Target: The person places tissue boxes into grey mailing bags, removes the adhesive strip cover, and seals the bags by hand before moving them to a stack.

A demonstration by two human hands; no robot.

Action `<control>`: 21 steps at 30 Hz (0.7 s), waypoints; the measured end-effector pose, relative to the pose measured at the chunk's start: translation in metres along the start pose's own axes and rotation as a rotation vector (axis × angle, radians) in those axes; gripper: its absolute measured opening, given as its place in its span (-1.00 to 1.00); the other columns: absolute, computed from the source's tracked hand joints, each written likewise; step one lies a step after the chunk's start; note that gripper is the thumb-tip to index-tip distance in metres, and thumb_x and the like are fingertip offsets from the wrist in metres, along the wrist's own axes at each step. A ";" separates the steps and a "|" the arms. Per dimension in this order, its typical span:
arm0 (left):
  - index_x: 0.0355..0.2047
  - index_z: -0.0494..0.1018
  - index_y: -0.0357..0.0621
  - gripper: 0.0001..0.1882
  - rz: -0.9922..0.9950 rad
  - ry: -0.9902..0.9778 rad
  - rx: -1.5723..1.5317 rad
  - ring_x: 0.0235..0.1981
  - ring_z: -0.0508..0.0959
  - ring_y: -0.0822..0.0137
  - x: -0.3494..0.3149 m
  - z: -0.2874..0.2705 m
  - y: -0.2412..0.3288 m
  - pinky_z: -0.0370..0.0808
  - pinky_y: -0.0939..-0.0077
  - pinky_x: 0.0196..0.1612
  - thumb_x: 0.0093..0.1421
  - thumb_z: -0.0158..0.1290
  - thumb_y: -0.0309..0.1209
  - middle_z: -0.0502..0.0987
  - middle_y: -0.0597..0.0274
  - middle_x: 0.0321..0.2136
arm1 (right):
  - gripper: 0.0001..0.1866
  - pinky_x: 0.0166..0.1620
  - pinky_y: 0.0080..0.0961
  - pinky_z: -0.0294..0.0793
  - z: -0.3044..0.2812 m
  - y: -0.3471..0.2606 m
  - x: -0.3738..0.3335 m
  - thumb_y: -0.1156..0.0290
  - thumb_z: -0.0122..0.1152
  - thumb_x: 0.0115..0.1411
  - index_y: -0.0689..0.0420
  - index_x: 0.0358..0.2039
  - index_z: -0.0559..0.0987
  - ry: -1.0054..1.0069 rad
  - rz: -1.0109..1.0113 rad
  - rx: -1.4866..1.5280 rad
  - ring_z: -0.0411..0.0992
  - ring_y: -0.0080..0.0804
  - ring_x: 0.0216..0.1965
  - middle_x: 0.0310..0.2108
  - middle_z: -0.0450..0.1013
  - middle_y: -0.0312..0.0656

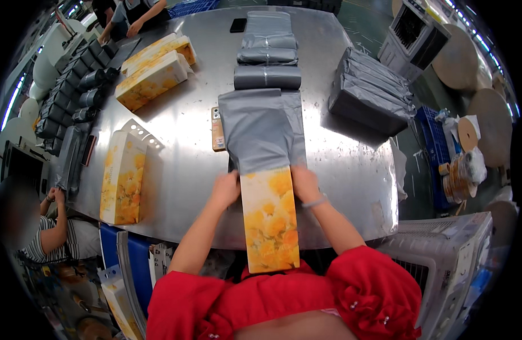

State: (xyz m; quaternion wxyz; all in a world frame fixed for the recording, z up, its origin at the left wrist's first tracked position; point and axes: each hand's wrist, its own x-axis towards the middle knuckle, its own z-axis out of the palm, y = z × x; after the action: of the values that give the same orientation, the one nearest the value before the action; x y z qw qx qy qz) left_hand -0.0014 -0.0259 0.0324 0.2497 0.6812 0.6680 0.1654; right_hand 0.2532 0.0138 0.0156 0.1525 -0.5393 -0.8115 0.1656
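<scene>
A long box (270,221) with yellow flowers lies in front of me, its near end close to my body. Its far end is inside the mouth of a grey plastic mailing bag (258,127). My left hand (227,188) is closed on the bag's left edge, beside the box. On the opposite side, my right hand (305,184), with a band at the wrist, is closed on the bag's right edge. The fingertips of both hands are partly hidden by the bag and box. Another grey bag lies flat under the one I hold.
Rolled and folded grey bags (267,77) lie beyond my hands on the metal table (204,130). Several flowered boxes (123,178) stand at left. Wrapped grey parcels (371,93) are stacked at right. A phone (218,129) lies by the bag. Two other people work at the left and far left.
</scene>
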 end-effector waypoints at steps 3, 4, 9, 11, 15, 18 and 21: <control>-0.38 0.43 -0.26 -0.82 0.105 -0.244 0.064 -0.36 0.49 -0.17 -0.091 0.008 -0.001 0.43 0.02 -0.28 0.02 -0.08 -0.45 0.50 -0.17 -0.45 | -0.87 -0.43 -0.14 0.44 -0.024 -0.007 -0.089 0.40 0.06 0.00 0.17 -0.54 0.52 -0.212 -0.092 -0.047 0.46 0.00 -0.49 -0.56 0.45 0.01; -0.35 0.45 -0.25 -0.78 0.160 -0.391 0.108 -0.35 0.50 -0.14 -0.124 0.013 0.000 0.45 0.05 -0.24 -0.02 -0.06 -0.45 0.50 -0.16 -0.46 | -0.83 -0.43 -0.13 0.43 -0.035 -0.010 -0.126 0.33 0.12 -0.02 0.18 -0.56 0.51 -0.314 -0.209 -0.027 0.44 0.06 -0.50 -0.57 0.44 0.05; -0.43 0.49 -0.28 -0.75 0.096 -0.672 0.149 -0.36 0.49 -0.17 -0.122 -0.016 0.021 0.45 0.04 -0.29 0.01 -0.04 -0.34 0.49 -0.22 -0.42 | -0.84 -0.40 -0.09 0.44 -0.055 -0.030 -0.141 0.36 0.06 -0.03 0.16 -0.62 0.51 -0.524 -0.167 -0.042 0.45 0.07 -0.50 -0.61 0.45 0.05; -0.45 0.46 -0.24 -0.78 0.062 -0.178 -0.096 -0.37 0.48 -0.14 -0.107 -0.011 -0.003 0.42 0.05 -0.35 0.10 -0.06 -0.32 0.51 -0.09 -0.43 | -0.77 -0.45 -0.14 0.37 -0.035 -0.016 -0.130 0.31 0.08 0.07 0.20 -0.59 0.47 -0.067 -0.019 0.212 0.41 0.06 -0.55 -0.64 0.41 0.05; -0.57 0.44 -0.18 -0.77 0.025 0.018 -0.020 -0.54 0.51 0.06 -0.132 -0.006 0.021 0.43 0.26 -0.47 0.08 0.06 -0.27 0.47 0.08 -0.64 | -0.72 -0.52 -0.32 0.30 -0.020 -0.002 -0.128 0.29 0.11 0.16 0.27 -0.53 0.45 -0.058 0.242 0.454 0.40 -0.18 -0.62 -0.68 0.37 0.01; -0.47 0.44 -0.13 -0.79 0.350 0.124 -0.125 -0.43 0.53 0.13 -0.116 0.013 0.070 0.47 0.31 -0.38 0.05 0.13 -0.26 0.49 0.14 -0.50 | -0.79 -0.48 -0.43 0.33 -0.015 -0.003 -0.127 0.37 0.07 0.17 0.29 -0.45 0.47 -0.114 0.178 0.503 0.42 -0.43 -0.57 -0.64 0.41 -0.04; -0.28 0.43 -0.15 -0.71 0.530 0.071 -0.172 -0.30 0.47 0.04 -0.073 0.075 0.101 0.45 0.23 -0.24 -0.03 0.12 -0.33 0.43 0.09 -0.32 | -0.81 -0.36 -0.54 0.40 0.008 0.021 -0.140 0.47 -0.01 0.19 0.30 -0.26 0.51 -0.210 0.195 0.665 0.40 -0.60 -0.43 -0.50 0.50 -0.19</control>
State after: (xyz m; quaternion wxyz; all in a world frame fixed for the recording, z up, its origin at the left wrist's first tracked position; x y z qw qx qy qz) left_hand 0.1198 -0.1052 0.0353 0.2313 0.8022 0.4585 0.3046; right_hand 0.3191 -0.1090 -0.0108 0.2189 -0.5151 -0.6693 0.4887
